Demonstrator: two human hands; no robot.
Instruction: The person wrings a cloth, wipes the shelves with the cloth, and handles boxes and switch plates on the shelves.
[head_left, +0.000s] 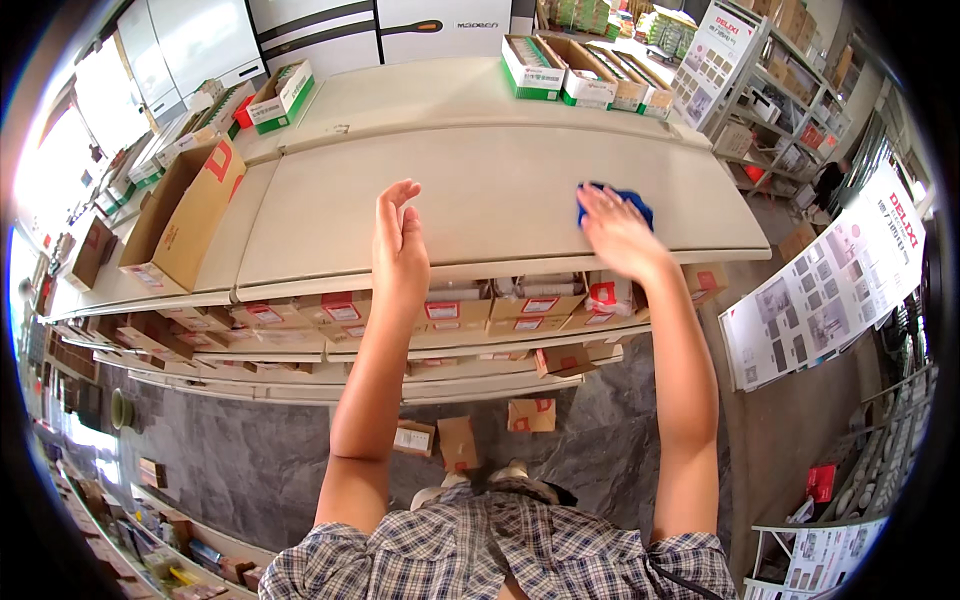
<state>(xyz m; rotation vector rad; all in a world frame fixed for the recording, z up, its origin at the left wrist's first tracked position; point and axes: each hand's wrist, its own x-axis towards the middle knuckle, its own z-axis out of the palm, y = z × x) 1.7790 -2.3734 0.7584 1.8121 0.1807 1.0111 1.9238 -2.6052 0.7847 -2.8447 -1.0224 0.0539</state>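
Observation:
My right hand (619, 229) lies over a bunched dark blue cloth (640, 208), pressing it against the pale top of a shelf unit (480, 187). Part of the cloth is hidden under the palm and fingers. My left hand (401, 236) is held up by the shelf's front edge, palm turned inward, with the thumb apart from the bent fingers and nothing in it. In this view it overlaps the shelf top, and I cannot tell whether it touches.
A cardboard box (184, 217) stands on the left of the top. Green-and-white cartons (532, 71) line its back edge, with another carton (281, 97) at back left. Boxes (450, 311) fill the lower shelves. Small cardboard boxes (457, 442) lie near my feet. Printed display boards (825, 281) stand right.

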